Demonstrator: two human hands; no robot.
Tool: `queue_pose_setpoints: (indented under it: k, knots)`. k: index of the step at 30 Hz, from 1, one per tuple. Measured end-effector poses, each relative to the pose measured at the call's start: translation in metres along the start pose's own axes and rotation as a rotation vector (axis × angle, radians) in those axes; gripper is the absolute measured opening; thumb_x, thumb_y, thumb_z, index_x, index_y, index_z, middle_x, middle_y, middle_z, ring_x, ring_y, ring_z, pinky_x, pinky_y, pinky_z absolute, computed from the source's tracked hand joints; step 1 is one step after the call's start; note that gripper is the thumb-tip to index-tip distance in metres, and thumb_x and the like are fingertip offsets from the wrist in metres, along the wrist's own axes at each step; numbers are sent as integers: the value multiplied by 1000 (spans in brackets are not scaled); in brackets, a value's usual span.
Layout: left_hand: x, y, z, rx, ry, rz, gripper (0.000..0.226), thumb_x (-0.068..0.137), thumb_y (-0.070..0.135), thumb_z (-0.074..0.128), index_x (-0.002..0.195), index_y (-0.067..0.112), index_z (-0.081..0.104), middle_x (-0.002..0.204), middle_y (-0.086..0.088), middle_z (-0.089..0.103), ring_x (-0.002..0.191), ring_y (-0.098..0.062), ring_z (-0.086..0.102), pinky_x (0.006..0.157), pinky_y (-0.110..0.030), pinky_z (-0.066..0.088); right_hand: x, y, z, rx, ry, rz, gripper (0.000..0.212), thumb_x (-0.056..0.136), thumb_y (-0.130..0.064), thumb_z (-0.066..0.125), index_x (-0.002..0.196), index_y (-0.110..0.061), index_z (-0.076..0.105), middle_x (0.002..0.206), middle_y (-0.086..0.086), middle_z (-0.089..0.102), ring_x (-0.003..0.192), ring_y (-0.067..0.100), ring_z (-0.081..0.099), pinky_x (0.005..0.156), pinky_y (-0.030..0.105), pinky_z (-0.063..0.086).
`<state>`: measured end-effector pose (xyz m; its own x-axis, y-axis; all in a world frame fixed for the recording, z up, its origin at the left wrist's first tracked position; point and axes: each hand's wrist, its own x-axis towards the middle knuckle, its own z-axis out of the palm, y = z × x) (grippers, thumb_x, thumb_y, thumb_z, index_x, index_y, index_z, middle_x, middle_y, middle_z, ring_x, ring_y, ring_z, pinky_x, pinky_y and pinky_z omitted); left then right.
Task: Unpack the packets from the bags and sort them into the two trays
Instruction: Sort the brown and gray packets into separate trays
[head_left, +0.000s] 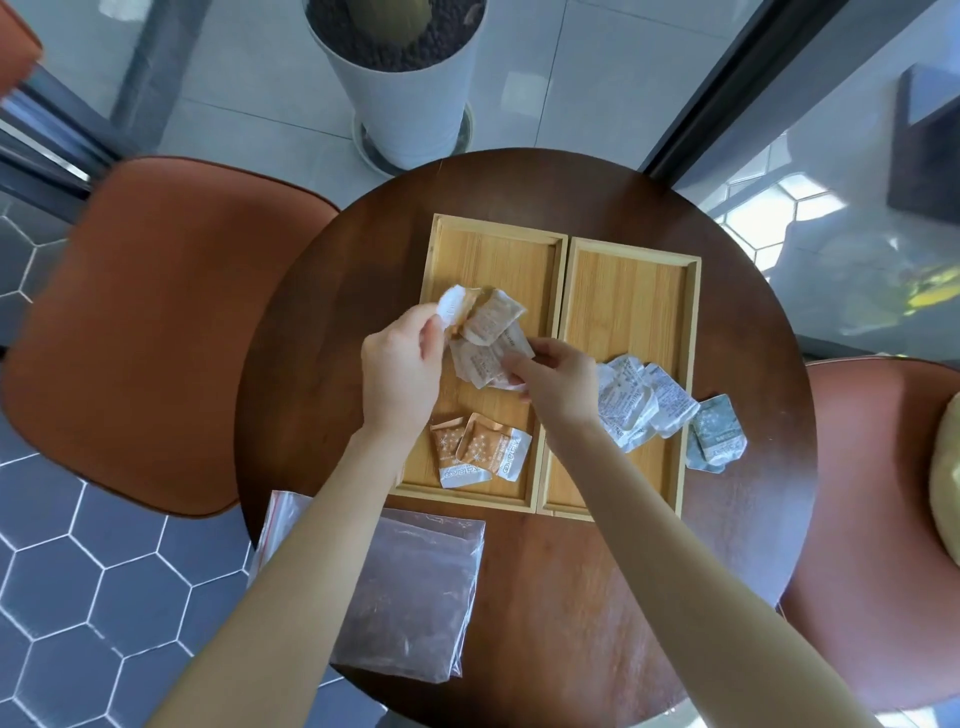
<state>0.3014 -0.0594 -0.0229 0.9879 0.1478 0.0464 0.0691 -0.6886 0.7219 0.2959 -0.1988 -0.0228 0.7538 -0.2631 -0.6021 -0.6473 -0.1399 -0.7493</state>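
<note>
Two wooden trays lie side by side on a round dark table. In the left tray my left hand pinches an orange-and-white packet at its edge, above a cluster of orange packets. My right hand grips another packet of that cluster. Two more orange packets lie at the tray's near end. The right tray holds several blue-grey packets. One blue-grey packet rests on the table just right of it.
Flat clear plastic bags lie at the table's near edge. Orange chairs stand at left and right. A white planter stands on the floor beyond the table, and a glass wall runs along the right.
</note>
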Motion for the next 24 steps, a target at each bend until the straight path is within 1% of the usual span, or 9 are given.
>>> queue_pose_setpoints:
  k: [1,3,5,8,11,14,18,21,24]
  knots:
    - [-1,0,-3,-41,47,-74,21,89,7,56,105,-3,65,99,-19,71,90,-25,69,66,0,43,-2,-2,-3,21,-4,1,14,79,-6,64,92,-7,68,72,2,65,65,13,59,59,25,48]
    - [-5,-2,-7,-122,99,-182,20,87,8,58,102,-2,66,102,-18,70,93,-20,67,67,0,45,-6,-6,-10,73,-3,-25,10,80,-7,63,89,-9,68,69,0,62,64,11,55,59,23,45]
    - [-10,-5,-7,-188,97,-249,19,85,10,62,100,-1,68,100,-16,71,88,-15,67,68,-8,51,-10,-9,-16,107,0,-61,5,82,-11,63,85,-12,67,68,0,62,64,12,55,62,28,46]
    - [-17,-8,-1,-241,83,-335,19,83,12,66,97,1,68,93,-15,72,75,-17,70,57,-28,59,-12,-13,-21,65,52,-172,3,83,-15,65,80,-15,66,69,-2,64,67,13,59,65,29,50]
    - [-23,-6,4,-242,71,-369,25,82,16,67,102,3,65,89,-13,71,66,-13,68,50,-26,58,-9,-17,-21,-99,186,-362,5,83,-17,65,81,-13,68,74,-1,66,65,7,57,63,19,47]
    - [-29,-3,9,-171,36,-287,29,85,19,64,108,2,64,97,-14,72,82,-21,71,67,-32,60,0,-11,-15,-317,291,-646,9,82,-12,65,85,-5,70,82,8,67,67,11,57,58,16,45]
    - [-37,1,8,-13,-39,-145,24,88,16,59,107,2,65,106,-12,70,97,-21,66,82,-32,56,8,16,-7,-680,222,-997,12,83,-16,63,84,-6,70,88,11,68,79,26,62,60,31,51]
    - [-40,3,5,147,-57,-66,18,86,12,61,101,4,67,112,-12,66,104,-26,60,87,-35,51,6,39,-6,-854,122,-1047,17,83,-19,63,95,-7,68,100,11,69,91,31,63,68,40,54]
    - [-32,5,5,217,-36,22,17,85,9,61,99,5,69,110,-14,67,103,-29,60,84,-35,51,2,51,-10,-919,45,-976,35,85,-23,63,117,-9,60,122,12,63,111,32,58,86,42,50]
